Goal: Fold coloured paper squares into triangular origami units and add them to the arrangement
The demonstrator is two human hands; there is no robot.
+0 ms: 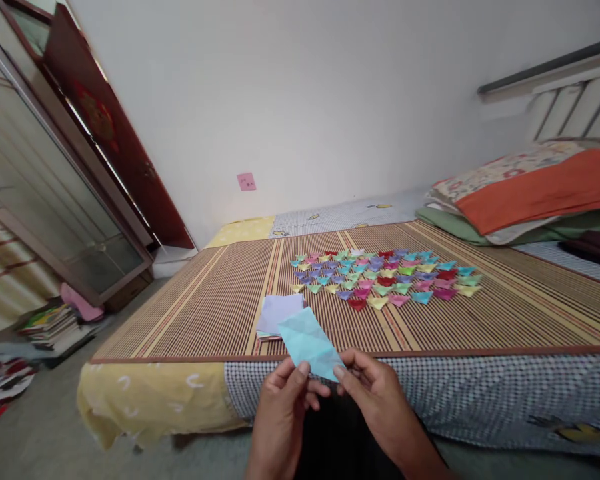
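A light blue sheet of paper point(310, 341) with faint creases is held between both hands at the front edge of the bed. My left hand point(287, 407) pinches its lower left edge between thumb and fingers. At the lower right corner, my right hand point(373, 393) grips the same sheet. Just behind it lies a stack of paper squares point(280, 312) with a lilac one on top, partly covered by the blue sheet. Farther right, several small folded paper pieces point(385, 281) in many colours stand in rows on the striped mat.
The striped mat point(195, 300) covers the bed, over a yellow and checked sheet point(160, 393). Pillows point(540, 187) are piled at the right. A pink note point(247, 181) is on the wall. Books point(50, 327) lie at the left near a red door point(115, 133).
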